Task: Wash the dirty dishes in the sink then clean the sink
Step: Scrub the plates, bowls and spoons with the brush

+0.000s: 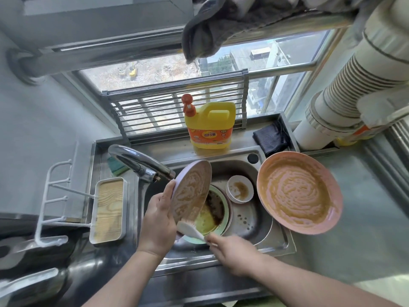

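Left hand (158,214): grips the rim of a lilac plate (191,191), holding it tilted on edge over the sink (254,220), smeared face toward the right hand.
Right hand (230,251): fingers closed round the handle of a white brush (190,230), whose head touches the lilac plate's lower edge.
Below the lilac plate: a green plate (213,214) with dark sauce, lying in the sink.
Beyond the right hand: a small white dish (240,189) in the sink.
Right of the right hand: a pink plate (298,192) coated in orange sauce, leaning on the sink's rim.
Beyond both hands: a yellow detergent bottle (209,125) on the ledge, and the faucet (141,162) just above the left hand.

Faucet (141,165) overhangs sink (276,242) left; pink plate (298,191) blocks right rim.
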